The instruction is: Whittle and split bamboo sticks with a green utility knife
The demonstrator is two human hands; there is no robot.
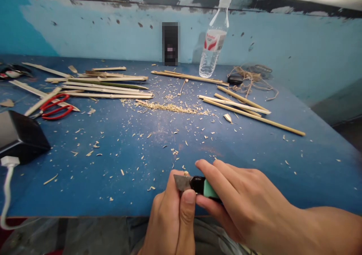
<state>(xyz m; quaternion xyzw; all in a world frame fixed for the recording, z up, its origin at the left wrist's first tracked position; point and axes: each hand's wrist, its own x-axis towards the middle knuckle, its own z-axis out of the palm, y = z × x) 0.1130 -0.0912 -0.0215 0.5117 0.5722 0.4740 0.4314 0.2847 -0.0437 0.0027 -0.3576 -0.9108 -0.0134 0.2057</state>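
My right hand (240, 194) is wrapped round a utility knife (210, 189) with a green and black handle. Its short grey blade points left and lies across the fingers of my left hand (175, 213). My left hand is closed, its thumb pressed up by the base of the blade. Just above the blade a small pale tip (186, 173) pokes out, apparently the end of a bamboo stick; the rest of it is hidden by my fingers. Both hands are at the front edge of the blue table (135, 194).
Split bamboo strips (110, 85) and red-handled scissors (58, 107) lie at left, behind a black box (21, 138) with a white cable. Shavings (172, 108) are scattered mid-table. Thin sticks (254, 117), twine (251, 80) and a water bottle (212, 44) are at back right.
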